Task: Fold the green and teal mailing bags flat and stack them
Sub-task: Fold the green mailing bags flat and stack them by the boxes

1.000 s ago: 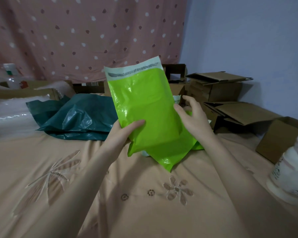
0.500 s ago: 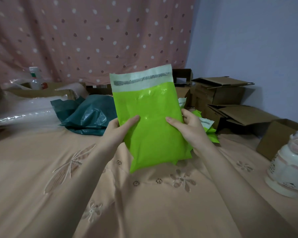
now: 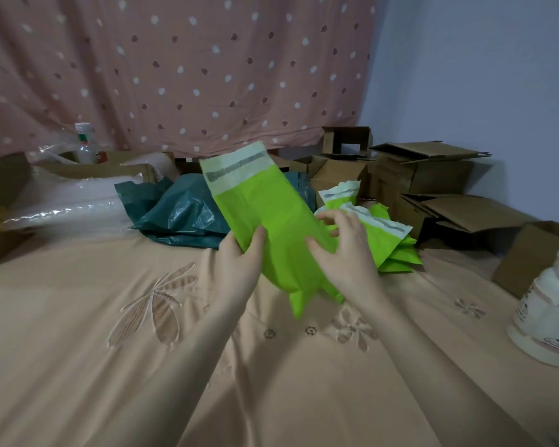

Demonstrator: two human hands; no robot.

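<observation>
The left hand (image 3: 239,269) pinches the lime green mailing bag (image 3: 271,227) at its left edge, thumb on the front and fingers hidden behind, while the right hand (image 3: 349,256) holds the bag's right edge with its thumb on the front and its fingers (image 3: 336,217) loosely spread and curled past the edge. The bag is lifted above the peach bedspread (image 3: 110,366), tilted with its white sealing strip up and to the left. A pile of more green bags (image 3: 391,243) lies just right of it, crumpled teal bags (image 3: 181,217) lie behind to the left, and cardboard boxes (image 3: 433,175) stand at the far right.
</observation>
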